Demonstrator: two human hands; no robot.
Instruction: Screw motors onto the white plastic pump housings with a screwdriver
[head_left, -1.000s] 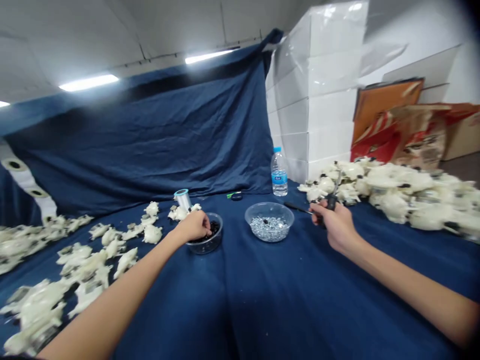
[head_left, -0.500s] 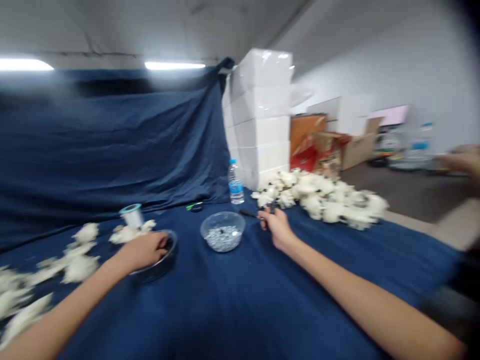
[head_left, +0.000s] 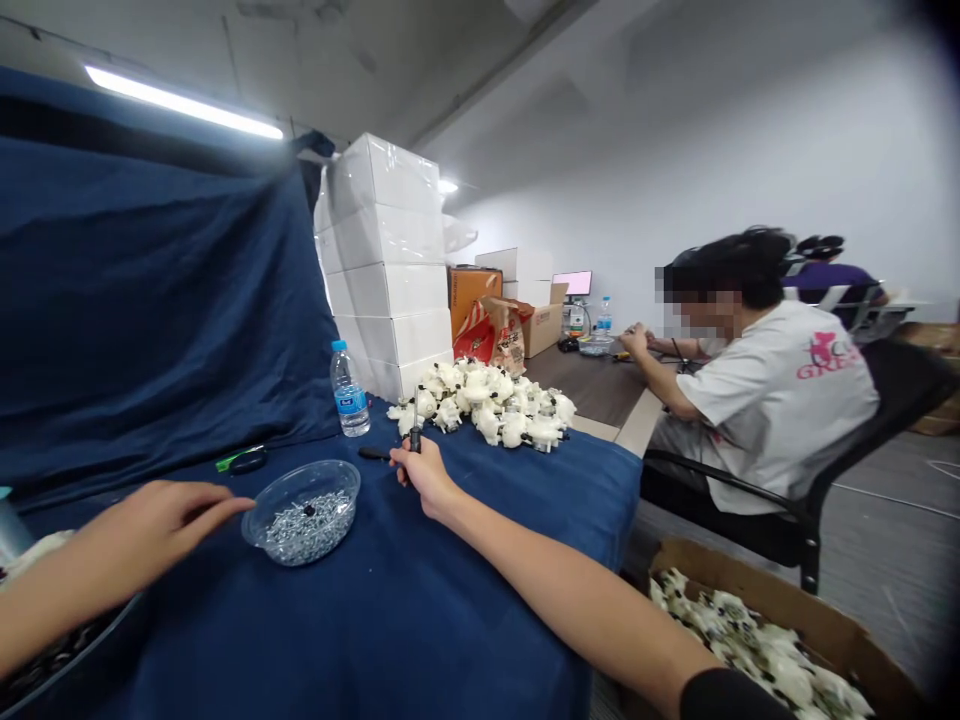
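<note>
I've got the right hand [head_left: 424, 478] closed around a screwdriver [head_left: 415, 425], shaft pointing up, near the heap of white parts [head_left: 480, 405]. The left hand [head_left: 154, 515] is open and empty, its fingertips just beside the clear bowl [head_left: 322, 472] of screws [head_left: 304, 530].

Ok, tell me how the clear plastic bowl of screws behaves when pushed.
The clear plastic bowl looks thin-walled and light, but the screws low inside should steady it. Pushed at the rim, it may tip and spill them onto the blue cloth.

A steel screwdriver [head_left: 415, 420] stands upright, black grip in right hand [head_left: 424, 478].
</note>
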